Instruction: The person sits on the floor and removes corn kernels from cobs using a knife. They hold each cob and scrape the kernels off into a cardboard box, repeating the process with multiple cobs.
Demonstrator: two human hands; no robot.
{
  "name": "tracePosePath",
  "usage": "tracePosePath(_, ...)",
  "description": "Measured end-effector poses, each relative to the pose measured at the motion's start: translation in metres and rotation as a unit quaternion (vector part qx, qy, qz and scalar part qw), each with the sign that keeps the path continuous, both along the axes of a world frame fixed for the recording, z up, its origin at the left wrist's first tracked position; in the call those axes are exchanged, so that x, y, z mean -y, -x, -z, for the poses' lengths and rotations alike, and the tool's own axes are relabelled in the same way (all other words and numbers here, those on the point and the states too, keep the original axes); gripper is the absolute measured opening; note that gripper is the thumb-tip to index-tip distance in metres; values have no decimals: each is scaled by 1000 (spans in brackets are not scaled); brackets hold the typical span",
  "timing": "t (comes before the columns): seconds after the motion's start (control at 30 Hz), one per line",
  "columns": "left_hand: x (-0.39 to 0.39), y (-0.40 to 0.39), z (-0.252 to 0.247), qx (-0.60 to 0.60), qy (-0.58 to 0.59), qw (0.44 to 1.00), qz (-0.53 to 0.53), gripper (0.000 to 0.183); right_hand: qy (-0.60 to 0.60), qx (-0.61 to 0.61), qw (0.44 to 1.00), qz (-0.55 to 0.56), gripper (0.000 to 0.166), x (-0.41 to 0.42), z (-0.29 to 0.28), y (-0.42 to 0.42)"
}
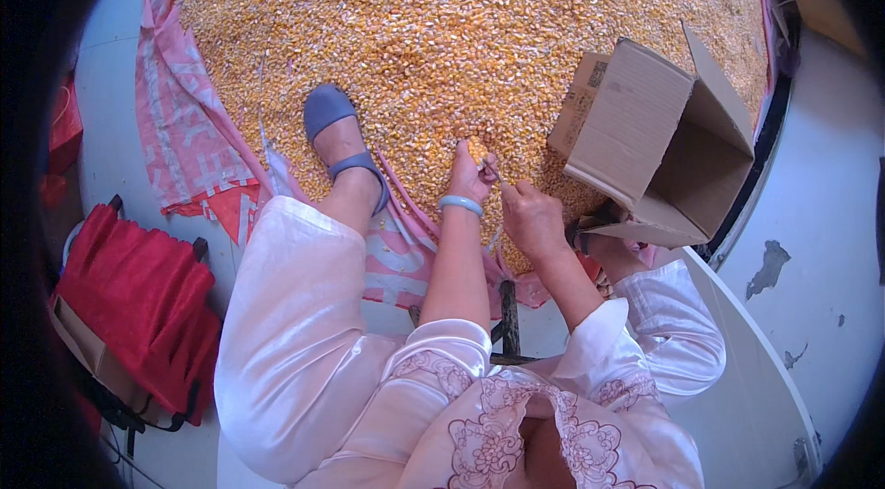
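Observation:
My left hand (471, 173), with a pale bangle (460, 205) at its wrist, grips a small corn cob (477, 149) that still bears yellow kernels. Close beside it, my right hand (531, 216) holds a thin metal tool (495, 173), its tip at the lower end of the cob. Most of the tool is hidden in the fist, so its kind is unclear. Both hands are just above a broad spread of loose corn kernels (442, 46).
An open cardboard box (629, 122) lies tilted on the kernels at the right. Pink printed sheeting (187, 109) edges the heap. My clog (330, 109) rests on the kernels at left. A red fabric item (138, 295) stands on the floor at far left. A wall (816, 178) rises at right.

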State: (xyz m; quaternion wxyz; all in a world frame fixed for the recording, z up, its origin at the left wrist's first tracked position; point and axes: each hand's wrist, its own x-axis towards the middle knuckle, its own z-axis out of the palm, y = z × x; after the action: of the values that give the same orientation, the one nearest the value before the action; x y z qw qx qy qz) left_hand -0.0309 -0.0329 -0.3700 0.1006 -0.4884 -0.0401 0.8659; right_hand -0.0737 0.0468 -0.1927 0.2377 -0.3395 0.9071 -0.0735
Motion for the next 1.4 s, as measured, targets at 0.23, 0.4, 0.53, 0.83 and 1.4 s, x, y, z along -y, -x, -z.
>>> tracePosePath(0.23, 2, 10, -11, 89, 51, 993, 53, 44, -7, -10, 1000, -25, 6, 0, 6, 7)
tracePosePath(0.4, 7, 5, -8, 50, 40, 997, 45, 41, 6, -4, 1000, -29, 6, 3, 7, 4)
tracePosePath(0.53, 4, 5, -2, 85, 45, 995, 36, 42, 89, 14, 993, 74, 5, 4, 14, 6)
tracePosePath(0.83, -11, 6, -7, 101, 115, 988, -11, 41, -35, -1, 999, 8, 10, 22, 39, 4)
tracePosePath(1.4, -30, -43, 83, 58, 233, 963, 122, 52, -71, 42, 996, 25, 12, 53, 52, 13)
